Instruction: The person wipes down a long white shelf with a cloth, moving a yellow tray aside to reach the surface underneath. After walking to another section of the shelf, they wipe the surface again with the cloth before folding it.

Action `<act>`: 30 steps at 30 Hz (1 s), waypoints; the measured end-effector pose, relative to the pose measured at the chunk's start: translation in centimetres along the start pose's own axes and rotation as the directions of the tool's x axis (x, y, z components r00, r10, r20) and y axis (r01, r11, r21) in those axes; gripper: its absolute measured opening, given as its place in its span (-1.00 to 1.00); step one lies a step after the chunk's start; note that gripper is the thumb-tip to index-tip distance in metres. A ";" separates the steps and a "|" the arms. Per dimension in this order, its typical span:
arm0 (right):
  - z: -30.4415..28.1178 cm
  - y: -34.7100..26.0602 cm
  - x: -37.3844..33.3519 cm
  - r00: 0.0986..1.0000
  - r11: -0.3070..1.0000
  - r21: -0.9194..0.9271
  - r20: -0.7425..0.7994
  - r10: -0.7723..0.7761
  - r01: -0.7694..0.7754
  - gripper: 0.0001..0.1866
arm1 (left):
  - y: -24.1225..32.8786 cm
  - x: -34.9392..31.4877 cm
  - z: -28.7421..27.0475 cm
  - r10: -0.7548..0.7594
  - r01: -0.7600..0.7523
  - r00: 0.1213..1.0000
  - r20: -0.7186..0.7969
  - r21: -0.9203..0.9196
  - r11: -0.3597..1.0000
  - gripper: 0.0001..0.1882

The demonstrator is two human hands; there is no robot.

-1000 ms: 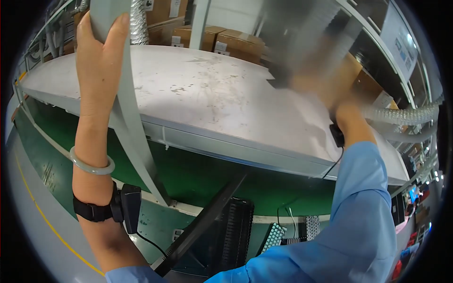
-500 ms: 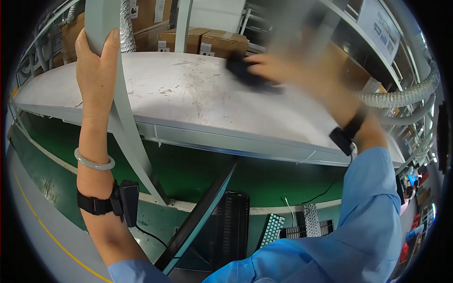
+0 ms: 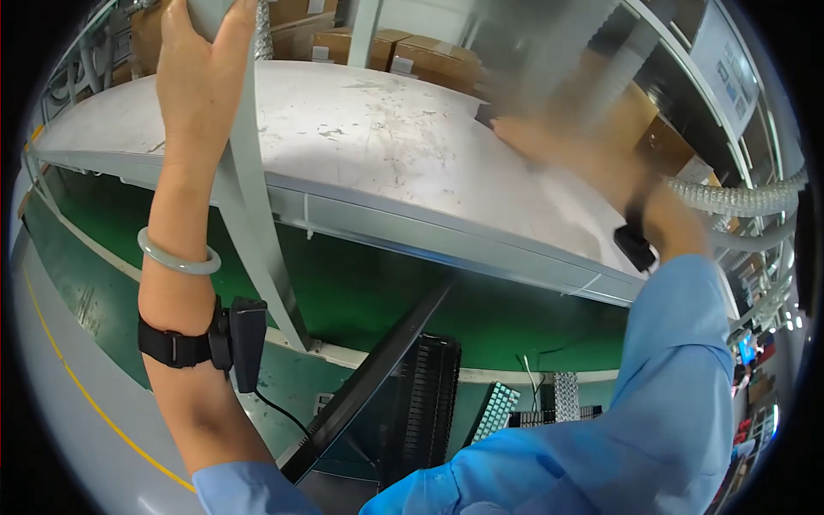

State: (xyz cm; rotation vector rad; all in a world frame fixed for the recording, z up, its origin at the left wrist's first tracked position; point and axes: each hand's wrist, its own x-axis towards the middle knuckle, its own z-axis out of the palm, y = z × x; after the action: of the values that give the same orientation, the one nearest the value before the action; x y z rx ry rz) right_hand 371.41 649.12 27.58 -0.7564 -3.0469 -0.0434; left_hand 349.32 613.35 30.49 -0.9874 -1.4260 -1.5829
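My left hand (image 3: 202,81) is wrapped around an upright grey metal post (image 3: 249,172), its thumb on one side and fingers on the other. The fingertips run up to the top edge of the view. Over the right part of a long white shelf board (image 3: 343,163), my right hand (image 3: 532,142) is smeared by motion. A dark, cloth-like thing (image 3: 486,113) shows at its fingers, mostly hidden behind the hand. Scuffs and brown marks cover the middle of the board.
Cardboard boxes (image 3: 436,62) stand behind the board. A ribbed silver hose (image 3: 730,199) hangs at the right. Below me are a tilted monitor (image 3: 378,378), a black slotted rack-like thing (image 3: 432,403), a keyboard with pale green keys (image 3: 495,414) and a grey keyboard-like panel (image 3: 566,396).
The view has shifted, so board and post sit higher and further right. My right hand has swept rightward with the dark cloth-like thing. My left hand stays on the post.
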 end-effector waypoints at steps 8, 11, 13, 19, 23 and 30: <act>0.5 -15.0 -5.9 0.822 0.791 0.225 -0.117 -0.558 0.569 -0.51 | 0.6 -0.2 0.4 -0.013 0.011 0.999 -0.037 -0.047 0.999 -0.52; 1.0 -21.2 -1.0 0.560 0.500 0.279 -0.212 -0.801 0.820 -0.52 | 0.9 -0.2 0.3 -0.016 0.016 0.997 -0.077 -0.004 1.000 -0.52; 0.6 -22.5 2.6 0.537 0.470 0.291 -0.226 -0.813 0.833 -0.52 | 0.8 -0.2 0.3 0.003 -0.005 0.998 -0.061 -0.023 1.000 -0.52; 0.2 -16.9 10.6 0.820 0.808 0.149 -0.056 -0.569 0.570 -0.47 | -0.2 -0.1 -0.4 0.001 0.001 0.999 0.037 -0.062 0.998 -0.51; 0.2 -7.9 9.7 0.943 0.929 0.167 -0.009 -0.332 0.329 -0.46 | -0.2 -0.2 0.0 0.080 -0.080 0.996 -0.037 -0.018 0.997 -0.50; 1.6 7.1 -3.8 0.991 0.989 0.136 -0.129 -0.036 0.054 -0.54 | -1.1 -0.1 -0.1 0.082 -0.082 0.995 -0.059 0.006 0.997 -0.48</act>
State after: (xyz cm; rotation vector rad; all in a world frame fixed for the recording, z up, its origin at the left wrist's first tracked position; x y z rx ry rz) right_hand 378.14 653.68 26.11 -0.6494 -2.9102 0.1158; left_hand 348.38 613.29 29.96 -0.9764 -1.3310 -1.5364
